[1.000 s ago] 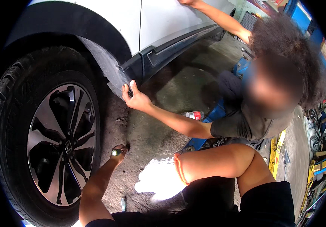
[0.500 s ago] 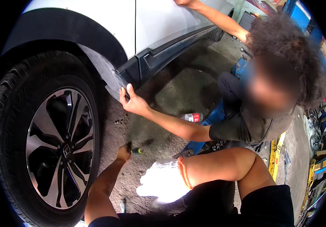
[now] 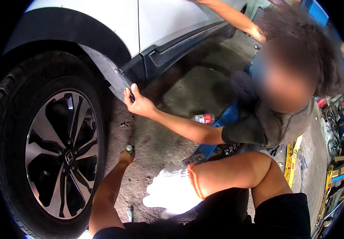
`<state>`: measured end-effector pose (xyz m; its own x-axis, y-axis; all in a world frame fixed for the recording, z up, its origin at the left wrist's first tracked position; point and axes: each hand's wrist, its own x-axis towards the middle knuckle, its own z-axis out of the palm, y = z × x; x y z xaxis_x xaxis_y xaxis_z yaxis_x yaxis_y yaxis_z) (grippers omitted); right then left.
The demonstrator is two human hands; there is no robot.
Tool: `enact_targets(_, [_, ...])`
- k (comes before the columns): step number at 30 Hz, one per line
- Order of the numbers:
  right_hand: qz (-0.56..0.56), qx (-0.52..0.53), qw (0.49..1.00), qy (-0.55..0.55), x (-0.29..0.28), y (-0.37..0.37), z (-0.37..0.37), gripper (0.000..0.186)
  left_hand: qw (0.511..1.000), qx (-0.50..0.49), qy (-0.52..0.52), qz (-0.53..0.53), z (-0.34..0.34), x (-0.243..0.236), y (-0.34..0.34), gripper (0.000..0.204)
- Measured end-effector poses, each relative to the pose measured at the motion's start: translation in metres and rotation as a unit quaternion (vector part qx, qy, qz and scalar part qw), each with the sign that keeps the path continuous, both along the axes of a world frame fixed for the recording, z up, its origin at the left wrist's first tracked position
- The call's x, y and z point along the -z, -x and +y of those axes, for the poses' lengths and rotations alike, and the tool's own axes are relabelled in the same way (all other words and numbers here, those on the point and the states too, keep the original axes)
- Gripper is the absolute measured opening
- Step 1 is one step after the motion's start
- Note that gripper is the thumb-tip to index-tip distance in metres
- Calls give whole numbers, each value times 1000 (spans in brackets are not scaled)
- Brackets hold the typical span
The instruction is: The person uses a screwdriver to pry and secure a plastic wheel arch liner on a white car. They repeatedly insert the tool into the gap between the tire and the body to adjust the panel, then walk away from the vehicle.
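The white car (image 3: pixel 112 24) is filling the upper left, its wheel (image 3: pixel 60 147) at nine o'clock. At eleven o'clock from centre a co-worker's hand (image 3: pixel 138 104) is gripping the dark mud flap (image 3: pixel 114 77) behind the wheel arch; the flap looks stiff yet bendable, best taken by its lower edge. The left hand (image 3: pixel 125 158) is closing around a small green-tipped tool (image 3: pixel 129 149), light and rigid, probably slippery with grease. The right hand (image 3: pixel 172 191), in a white glove, is resting on the floor (image 3: pixel 188 87), holding nothing that I can make out.
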<state>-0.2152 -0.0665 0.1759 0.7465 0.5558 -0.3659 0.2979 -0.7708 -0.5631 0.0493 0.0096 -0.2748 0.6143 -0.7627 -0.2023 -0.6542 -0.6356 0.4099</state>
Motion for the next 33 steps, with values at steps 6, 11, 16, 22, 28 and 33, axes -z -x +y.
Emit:
enact_targets(6, [-37,42,998,-3,1,5,1,35,1000,9,2,10,-6,-15,9,29])
enact_targets(11, [14,11,1000,23,-5,2,-3,53,1000,-9,4,-10,-12,-19,18,32])
enact_targets(16, [-10,0,1000,-1,3,1,0,54,999,17,1,-52,-5,7,-7,34])
enact_targets(22, [4,8,1000,-3,9,7,-4,54,956,-126,29,262,-7,-15,3,30])
enact_targets(28, [30,11,999,-3,2,-1,-5,51,947,-127,60,290,1,10,4,28])
enact_targets(33, [-17,7,1000,-5,0,0,2,48,927,-163,98,323,14,-1,7,31])
